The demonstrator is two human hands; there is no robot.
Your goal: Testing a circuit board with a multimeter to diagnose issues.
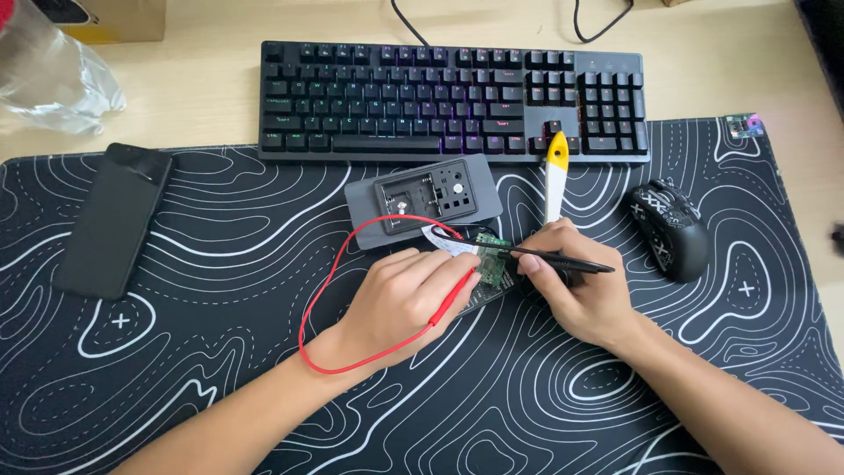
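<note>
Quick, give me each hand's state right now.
Left hand: closed on the red probe.
Right hand: closed on the black probe, tip at the green circuit board.

Single head-worn view, looking steeply down from close above the desk mat (176, 387); keyboard (453, 101) along the upper frame, both forearms entering from the lower edge.

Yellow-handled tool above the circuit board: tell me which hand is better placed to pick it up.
Right, probably. The right hand lies just below the yellow-handled tool, though it holds a black probe. The left hand, holding the red probe, is farther away.
</note>
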